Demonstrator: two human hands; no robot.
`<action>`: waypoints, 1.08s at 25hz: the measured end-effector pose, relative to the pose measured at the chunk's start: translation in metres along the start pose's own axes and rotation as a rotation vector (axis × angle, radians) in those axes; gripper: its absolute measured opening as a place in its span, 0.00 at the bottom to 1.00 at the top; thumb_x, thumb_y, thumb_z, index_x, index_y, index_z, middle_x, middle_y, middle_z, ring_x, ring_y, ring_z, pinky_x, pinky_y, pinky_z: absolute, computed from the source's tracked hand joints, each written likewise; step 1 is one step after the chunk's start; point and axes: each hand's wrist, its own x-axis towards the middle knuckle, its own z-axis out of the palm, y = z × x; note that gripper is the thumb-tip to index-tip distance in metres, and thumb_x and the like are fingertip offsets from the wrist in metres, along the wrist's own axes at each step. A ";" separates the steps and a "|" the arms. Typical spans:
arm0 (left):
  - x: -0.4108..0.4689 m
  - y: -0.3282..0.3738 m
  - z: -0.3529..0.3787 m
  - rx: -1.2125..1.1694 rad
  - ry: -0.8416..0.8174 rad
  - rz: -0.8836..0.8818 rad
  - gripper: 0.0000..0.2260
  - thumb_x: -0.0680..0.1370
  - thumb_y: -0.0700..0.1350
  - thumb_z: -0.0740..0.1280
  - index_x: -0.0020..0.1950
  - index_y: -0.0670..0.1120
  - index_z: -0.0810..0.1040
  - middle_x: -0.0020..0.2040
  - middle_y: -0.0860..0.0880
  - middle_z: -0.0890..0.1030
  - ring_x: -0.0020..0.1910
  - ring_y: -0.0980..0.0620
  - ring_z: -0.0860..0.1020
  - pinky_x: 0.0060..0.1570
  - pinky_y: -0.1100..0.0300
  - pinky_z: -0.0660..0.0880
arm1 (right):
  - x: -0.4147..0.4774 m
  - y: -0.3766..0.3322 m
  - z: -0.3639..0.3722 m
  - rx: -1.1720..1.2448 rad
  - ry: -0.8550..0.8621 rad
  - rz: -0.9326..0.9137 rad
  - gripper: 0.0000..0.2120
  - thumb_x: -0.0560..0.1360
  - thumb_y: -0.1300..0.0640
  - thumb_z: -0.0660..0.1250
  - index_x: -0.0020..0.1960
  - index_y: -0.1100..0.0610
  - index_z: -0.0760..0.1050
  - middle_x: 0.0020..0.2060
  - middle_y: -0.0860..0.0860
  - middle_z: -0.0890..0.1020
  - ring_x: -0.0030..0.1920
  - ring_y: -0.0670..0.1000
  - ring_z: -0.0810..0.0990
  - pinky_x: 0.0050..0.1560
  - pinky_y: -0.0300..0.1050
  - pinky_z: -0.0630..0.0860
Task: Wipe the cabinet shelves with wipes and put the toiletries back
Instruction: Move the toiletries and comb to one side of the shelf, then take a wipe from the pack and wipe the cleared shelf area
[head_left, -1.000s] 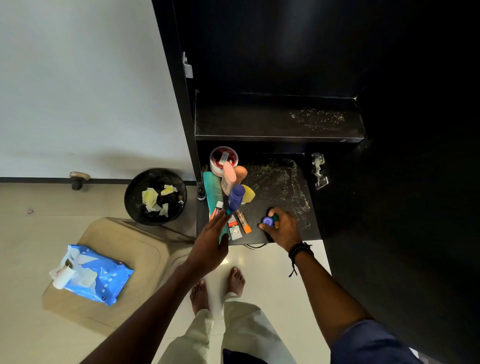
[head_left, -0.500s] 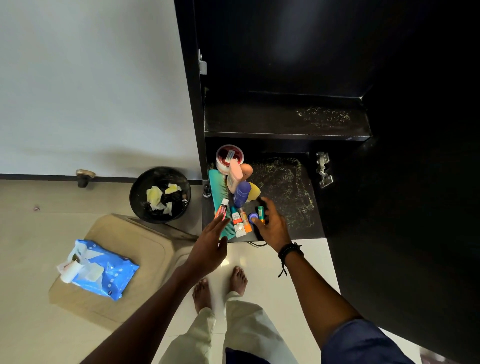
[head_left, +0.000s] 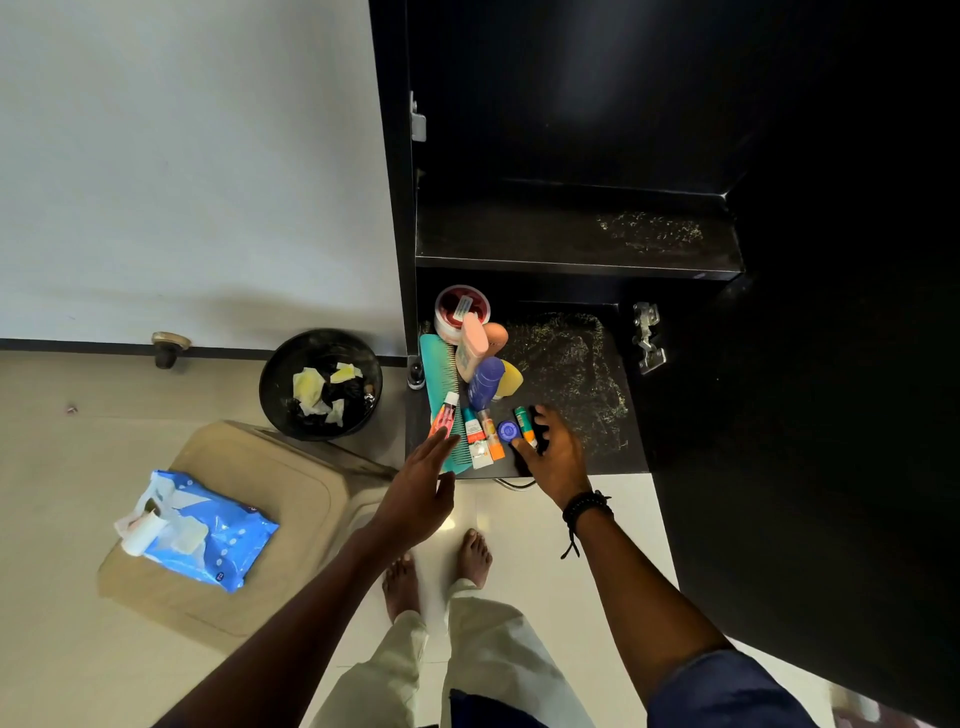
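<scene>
Seemingly near the end: crumpled used wipes sit in the black bin (head_left: 321, 384), and the toiletries (head_left: 480, 374) stand on the lower shelf (head_left: 576, 364), bunched at its left side, incl. a teal comb (head_left: 438, 374), red jar (head_left: 462, 310) and blue bottle (head_left: 485, 385). The person's right hand (head_left: 553, 460) is at the shelf's front edge, fingers spread loosely round a small green tube (head_left: 522, 422) just beside a blue cap (head_left: 506, 430); can't tell if it pinches the tube or only touches it. The left hand (head_left: 422, 486) hovers flat w/ fingers straight, holding nothing, tips near the comb's front end. Both this shelf and the upper shelf (head_left: 571, 239) show pale speckled patches, poss. dust or wipe streaks, so more wiping may be due. The wipes pack (head_left: 208, 535) lies on a beige stool (head_left: 301, 493), well apart from the cabinet. Left to do, prob.: straighten the group, maybe re-wipe.
</scene>
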 end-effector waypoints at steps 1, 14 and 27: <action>0.000 -0.001 0.000 -0.005 0.008 0.003 0.25 0.80 0.39 0.61 0.76 0.52 0.60 0.77 0.50 0.57 0.74 0.48 0.63 0.60 0.54 0.76 | -0.002 -0.001 0.000 -0.009 0.018 -0.007 0.25 0.73 0.57 0.72 0.68 0.58 0.69 0.62 0.56 0.77 0.60 0.54 0.76 0.61 0.50 0.76; -0.054 -0.053 -0.013 -0.099 0.309 -0.140 0.21 0.78 0.38 0.61 0.72 0.43 0.68 0.71 0.45 0.70 0.70 0.47 0.68 0.66 0.61 0.63 | -0.084 -0.051 0.080 -0.039 -0.025 -0.213 0.17 0.76 0.47 0.66 0.61 0.52 0.70 0.58 0.50 0.76 0.56 0.49 0.75 0.54 0.44 0.78; -0.132 -0.210 -0.060 -0.184 0.633 -0.597 0.21 0.76 0.33 0.62 0.69 0.35 0.68 0.68 0.38 0.71 0.67 0.38 0.71 0.66 0.51 0.65 | -0.093 -0.132 0.235 -0.362 -0.877 -0.591 0.28 0.77 0.62 0.63 0.75 0.57 0.59 0.74 0.53 0.63 0.74 0.52 0.62 0.72 0.40 0.56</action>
